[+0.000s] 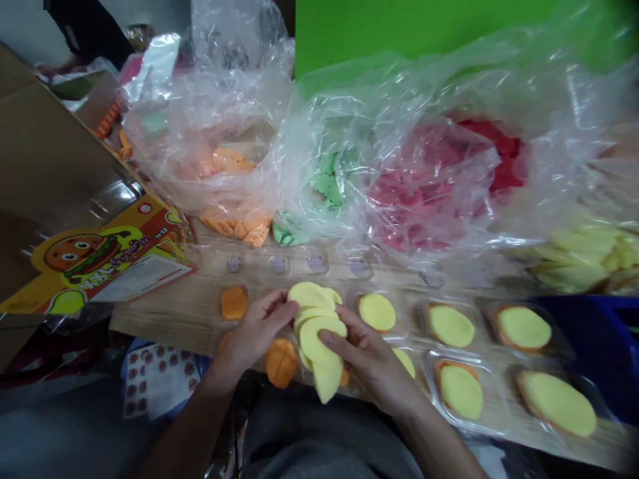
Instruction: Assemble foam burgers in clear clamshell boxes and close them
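Across the back, bulging clear plastic bags (399, 166); in front, a clear tray (492, 356) of yellow discs (450, 324) on the wooden table (174, 309). Over its near-left edge, a fanned stack of yellow slices (317, 332), pinched from both sides between the closed fingers of left hand (252, 336) and right hand (372, 362).

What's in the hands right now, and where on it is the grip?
A fanned stack of yellow slices: left hand pinches its upper left edge, right hand grips the lower slices' right side.
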A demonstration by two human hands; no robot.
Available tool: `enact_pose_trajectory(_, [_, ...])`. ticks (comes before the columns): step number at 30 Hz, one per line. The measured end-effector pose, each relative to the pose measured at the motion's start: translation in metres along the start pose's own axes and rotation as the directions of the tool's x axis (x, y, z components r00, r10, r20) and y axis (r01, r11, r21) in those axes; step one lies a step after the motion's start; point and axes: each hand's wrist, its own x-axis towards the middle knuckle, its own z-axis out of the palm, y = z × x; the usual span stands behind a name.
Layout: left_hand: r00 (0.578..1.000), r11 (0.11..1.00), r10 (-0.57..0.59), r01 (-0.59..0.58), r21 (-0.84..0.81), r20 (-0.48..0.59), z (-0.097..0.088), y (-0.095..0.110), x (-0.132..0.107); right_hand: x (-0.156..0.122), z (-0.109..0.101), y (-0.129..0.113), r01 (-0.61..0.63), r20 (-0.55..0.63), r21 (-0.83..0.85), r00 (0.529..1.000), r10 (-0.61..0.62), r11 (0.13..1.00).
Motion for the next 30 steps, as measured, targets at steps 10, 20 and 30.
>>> enact_pose_trajectory(10, [0.944,0.881,0.075,0.088,0.464,-0.322,-0.089,-0.016,-0.013,0.003,-0.014,0.004,-0.085,-0.208,-0.051,0.976,0.073,0.995])
enact_pose_trajectory(20, [0.836,0.500,0.368,0.192,0.845,-0.408,-0.082,-0.043,-0.012,0.008,0.013,0.012,-0.072,-0.070,-0.064,0.995,0.067,0.995])
enact_pose_trajectory(30, [0.787,0.436,0.484,0.164,0.885,-0.384,-0.083,-0.056,-0.004,0.012,0.025,0.018,-0.096,-0.043,-0.017,0.994,0.096,0.995])
